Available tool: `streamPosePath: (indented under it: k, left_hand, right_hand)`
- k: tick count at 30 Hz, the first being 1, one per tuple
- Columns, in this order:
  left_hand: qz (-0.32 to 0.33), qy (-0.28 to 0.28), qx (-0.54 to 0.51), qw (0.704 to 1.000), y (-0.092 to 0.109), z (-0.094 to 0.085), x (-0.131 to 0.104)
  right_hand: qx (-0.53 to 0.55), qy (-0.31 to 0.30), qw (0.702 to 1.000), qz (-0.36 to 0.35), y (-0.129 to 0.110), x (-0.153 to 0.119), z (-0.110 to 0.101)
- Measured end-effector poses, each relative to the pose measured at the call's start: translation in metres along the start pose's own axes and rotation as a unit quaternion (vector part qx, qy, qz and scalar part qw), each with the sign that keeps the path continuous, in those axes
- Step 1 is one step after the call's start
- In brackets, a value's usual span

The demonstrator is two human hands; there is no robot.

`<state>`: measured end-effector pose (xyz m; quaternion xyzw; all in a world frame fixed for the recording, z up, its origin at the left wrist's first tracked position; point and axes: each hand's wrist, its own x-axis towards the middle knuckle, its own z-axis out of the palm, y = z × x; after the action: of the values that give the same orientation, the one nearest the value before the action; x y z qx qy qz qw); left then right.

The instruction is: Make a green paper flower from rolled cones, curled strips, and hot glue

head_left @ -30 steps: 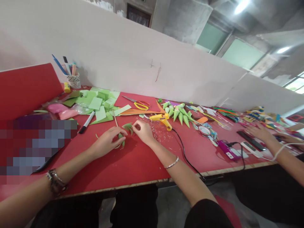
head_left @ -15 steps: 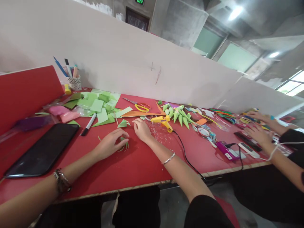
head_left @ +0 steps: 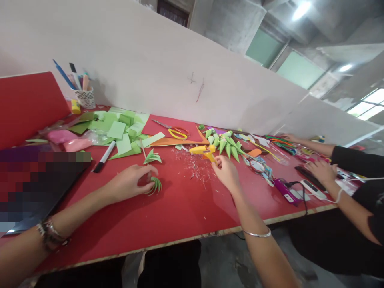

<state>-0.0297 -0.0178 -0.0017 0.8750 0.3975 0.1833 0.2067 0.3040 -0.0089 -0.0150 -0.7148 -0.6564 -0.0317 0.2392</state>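
Note:
My left hand (head_left: 129, 185) is closed around one end of a curled green paper piece (head_left: 156, 185), just above the red table (head_left: 180, 208). Another green piece with leaf-like strips (head_left: 153, 157) lies beyond its fingertips, beside a thin stick. My right hand (head_left: 227, 173) has its fingers closed on the handle of a yellow glue gun (head_left: 204, 150), which lies on its side with its nozzle pointing left. Behind the gun are several green paper cones (head_left: 228, 145).
Scissors (head_left: 177, 133), green paper sheets (head_left: 116, 130) and a marker (head_left: 104, 157) lie toward the wall. A pen cup (head_left: 85, 98) stands back left. A purple power strip (head_left: 286, 192) lies right, near another person's hands (head_left: 323, 173).
My right hand has moved right from beside the green pieces to the glue gun and taken its handle. My left hand has shifted slightly left. The other person's far hand has reached toward the wall.

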Motion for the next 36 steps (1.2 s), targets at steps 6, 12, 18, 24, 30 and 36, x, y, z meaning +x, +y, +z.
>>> streamPosePath:
  k: [6,12,18,24,30,36]
  left_hand:
    - [-0.006,-0.014,0.049,0.999,0.007,0.003,0.002]
    - [0.024,-0.025,0.027,0.999,-0.004,0.002,0.004]
    - [0.042,0.016,-0.058,0.997,-0.009,-0.002,0.008]
    - [-0.042,0.069,0.018,0.997,0.003,0.001,0.005]
    - [-0.088,0.142,0.058,0.984,-0.022,-0.016,0.018]
    - [-0.157,0.049,0.096,0.982,-0.047,-0.009,0.028]
  right_hand:
    - [-0.001,-0.029,0.999,0.016,0.009,0.018,0.02]
    - [0.012,-0.055,0.998,0.02,0.004,0.027,0.03]
    - [0.049,-0.05,0.998,0.006,0.003,0.029,0.032]
    - [0.079,-0.04,0.996,0.014,0.005,0.023,0.038]
    - [0.104,-0.026,0.994,0.017,0.001,0.021,0.036]
    - [0.149,-0.01,0.988,0.026,-0.006,0.019,0.029]
